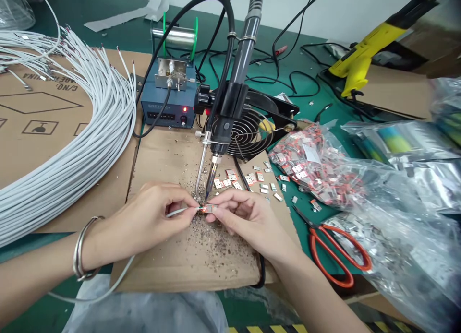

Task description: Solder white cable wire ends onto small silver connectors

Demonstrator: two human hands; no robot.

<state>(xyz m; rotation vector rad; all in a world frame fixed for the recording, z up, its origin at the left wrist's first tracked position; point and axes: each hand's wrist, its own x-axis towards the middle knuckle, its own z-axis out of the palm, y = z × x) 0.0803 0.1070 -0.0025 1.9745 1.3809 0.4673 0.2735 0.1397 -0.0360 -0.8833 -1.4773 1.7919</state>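
Between finger and thumb, my left hand (163, 210) pinches a white cable (176, 212) close to its stripped end. A small metal USB connector (212, 208) with a red-orange part sits in the pinch of my right hand (245, 215). Cable end and connector meet right under the tip of a soldering iron (210, 182), which a stand holds pointing down. A thin metal feed tube (201, 167) runs beside the iron to the same spot. The rest of the cable trails below my left wrist.
A large bundle of white cables (104, 107) lies left. Behind stand a blue solder feeder (165, 105), a solder spool (180, 37) and a fan (252, 134). Loose connectors (236, 184), a bag of connectors (317, 160), red-handled scissors (334, 249) and a yellow heat gun (370, 50) are right.
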